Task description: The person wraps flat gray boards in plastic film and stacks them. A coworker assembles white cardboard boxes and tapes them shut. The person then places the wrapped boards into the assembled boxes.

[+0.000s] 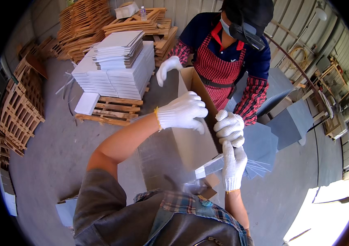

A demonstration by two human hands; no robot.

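Both my hands wear white knit gloves. My left hand point(182, 111) rests on the top edge of an upright brown cardboard box point(191, 139), fingers curled over it. My right hand point(234, 164) presses flat against the box's near right corner, where clear tape or film point(211, 166) runs. A person in a red checked apron stands opposite; one gloved hand of theirs point(167, 67) grips the box's far edge and the other point(229, 127) holds the right side just above my right hand.
A wooden pallet point(111, 110) carries stacks of white flat sheets point(117, 69) at the back left. More pallets are piled behind point(84, 24) and at the far left point(19, 106). Grey flat panels point(264, 143) lie to the right on the concrete floor.
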